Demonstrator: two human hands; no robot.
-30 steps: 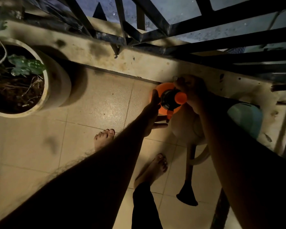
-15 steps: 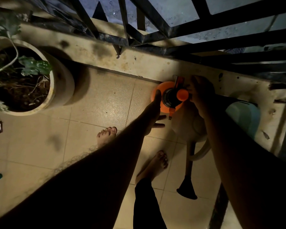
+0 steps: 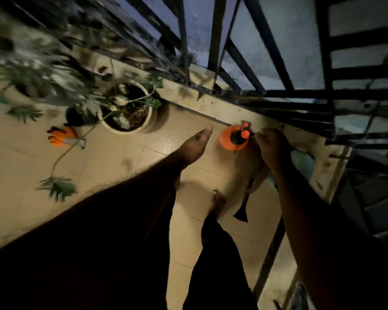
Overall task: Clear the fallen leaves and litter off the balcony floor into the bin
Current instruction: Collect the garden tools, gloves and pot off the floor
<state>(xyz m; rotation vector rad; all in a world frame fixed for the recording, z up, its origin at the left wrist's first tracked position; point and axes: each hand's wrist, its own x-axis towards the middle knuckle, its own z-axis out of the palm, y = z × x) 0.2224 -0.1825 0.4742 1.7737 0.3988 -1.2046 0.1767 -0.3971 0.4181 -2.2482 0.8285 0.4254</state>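
On the tan tiled balcony floor (image 3: 112,157) a fallen green leaf with ragged lobes (image 3: 59,187) lies at the end of a thin stem, well apart from both hands; another blurred green leaf (image 3: 24,113) lies farther left. No bin can be made out with certainty. The right hand (image 3: 272,147) reaches to the black pump top of an orange-capped pale plastic spray bottle (image 3: 230,142) standing against the stained concrete kerb (image 3: 211,106); its fingers curl at the pump, though blur hides how firmly they grip. The left hand (image 3: 197,144) is released, fingers straight and together, just left of the bottle and not touching it. Behind, a round cream plant pot (image 3: 150,121) holds soil and mottled foliage, with orange and grey work gloves (image 3: 63,137) lying beside it. Black metal railings (image 3: 264,63) rise above the kerb.
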